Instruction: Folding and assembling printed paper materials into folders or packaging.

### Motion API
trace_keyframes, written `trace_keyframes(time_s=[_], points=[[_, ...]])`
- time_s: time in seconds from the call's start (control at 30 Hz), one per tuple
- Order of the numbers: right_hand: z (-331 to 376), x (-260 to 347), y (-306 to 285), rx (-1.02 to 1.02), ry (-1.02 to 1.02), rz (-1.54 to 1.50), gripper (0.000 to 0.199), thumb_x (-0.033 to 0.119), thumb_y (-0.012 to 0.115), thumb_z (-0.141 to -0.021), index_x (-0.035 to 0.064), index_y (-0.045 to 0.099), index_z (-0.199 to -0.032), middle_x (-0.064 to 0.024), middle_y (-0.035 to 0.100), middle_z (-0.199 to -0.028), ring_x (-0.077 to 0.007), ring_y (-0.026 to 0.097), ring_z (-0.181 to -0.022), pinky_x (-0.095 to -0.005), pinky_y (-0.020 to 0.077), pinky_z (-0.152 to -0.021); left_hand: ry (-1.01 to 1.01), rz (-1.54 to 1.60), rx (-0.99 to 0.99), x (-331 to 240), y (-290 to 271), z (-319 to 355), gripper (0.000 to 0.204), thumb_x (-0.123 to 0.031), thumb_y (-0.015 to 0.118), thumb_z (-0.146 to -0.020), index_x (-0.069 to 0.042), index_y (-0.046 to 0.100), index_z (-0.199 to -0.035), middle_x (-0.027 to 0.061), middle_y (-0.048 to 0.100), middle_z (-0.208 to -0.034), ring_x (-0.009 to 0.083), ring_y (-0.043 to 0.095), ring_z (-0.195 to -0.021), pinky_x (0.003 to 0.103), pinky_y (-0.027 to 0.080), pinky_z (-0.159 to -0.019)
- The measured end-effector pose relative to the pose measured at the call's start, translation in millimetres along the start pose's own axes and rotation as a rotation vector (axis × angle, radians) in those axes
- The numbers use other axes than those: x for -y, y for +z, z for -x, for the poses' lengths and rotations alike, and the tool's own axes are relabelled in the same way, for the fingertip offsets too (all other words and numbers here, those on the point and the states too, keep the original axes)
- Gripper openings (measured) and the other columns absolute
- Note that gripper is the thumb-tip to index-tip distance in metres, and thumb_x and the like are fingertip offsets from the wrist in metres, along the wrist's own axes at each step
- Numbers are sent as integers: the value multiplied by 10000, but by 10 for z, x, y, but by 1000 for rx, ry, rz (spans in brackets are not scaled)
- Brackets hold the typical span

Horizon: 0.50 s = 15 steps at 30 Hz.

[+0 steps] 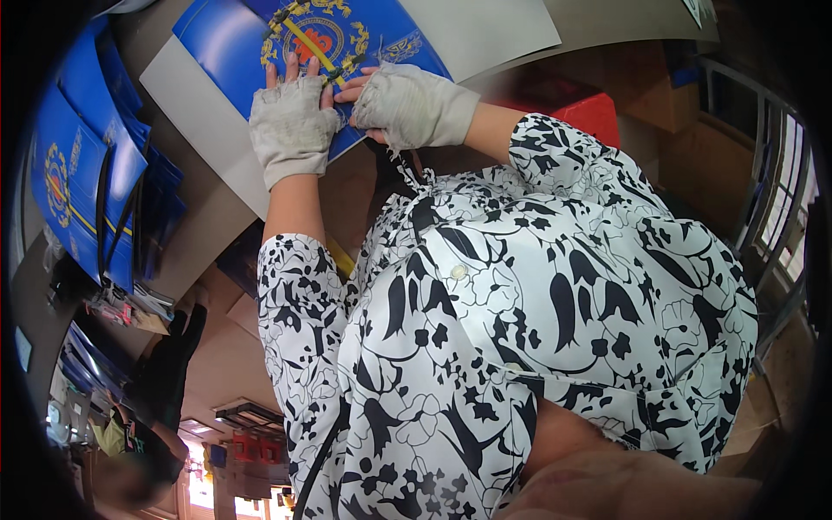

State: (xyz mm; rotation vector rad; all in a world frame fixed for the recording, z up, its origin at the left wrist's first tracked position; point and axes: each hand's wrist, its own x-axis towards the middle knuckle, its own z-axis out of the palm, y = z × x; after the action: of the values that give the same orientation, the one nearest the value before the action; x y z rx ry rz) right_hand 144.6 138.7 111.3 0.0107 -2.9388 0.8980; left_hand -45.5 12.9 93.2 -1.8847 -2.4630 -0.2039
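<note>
A blue paper bag (pixel 221 43) printed with a gold ring and a red emblem lies flat in front of me. Under it is a pale sheet of board (pixel 186 100). Both my hands wear frayed white fingerless gloves. My left hand (pixel 295 121) rests on the bag's near part with its fingers stretched out and its palm down. Close beside it, my right hand (pixel 407 104) lies over the near edge, its fingers apart and pointing left toward the gold strip. Its palm side is hidden.
Several matching blue bags (pixel 91 165) with black handles lie in a loose stack on the left. A red object (pixel 589 117) stands at the right, beyond my sleeve. Metal bars (pixel 771 199) rise at the far right. At the lower left another person (pixel 160 433) is near a cluttered table.
</note>
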Motion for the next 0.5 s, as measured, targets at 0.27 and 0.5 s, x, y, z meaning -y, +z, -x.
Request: trace_keyframes(time_s=[0.27,0.5], points=[[-1,-38,-17,-12,4,4,290,297,711,-876,115,728,-1102,-97,613,-1409,-271,566,-1332,-461,393,-1191,-5,1,-1,-27,-34,-44,460,-365,681,-921,-209,686,-1354,102,618,-1458,379,550,-1368,539,459,-1050],[15,-103,-62,-73,-22,6,352,311,736,-820,110,716,-1108,-102,645,-1341,-269,606,-1267,-452,427,-1166,-2,-22,11,-139,-108,-135,469,-312,693,-890,-191,690,-1342,124,632,-1436,372,549,-1374,517,449,-1065]])
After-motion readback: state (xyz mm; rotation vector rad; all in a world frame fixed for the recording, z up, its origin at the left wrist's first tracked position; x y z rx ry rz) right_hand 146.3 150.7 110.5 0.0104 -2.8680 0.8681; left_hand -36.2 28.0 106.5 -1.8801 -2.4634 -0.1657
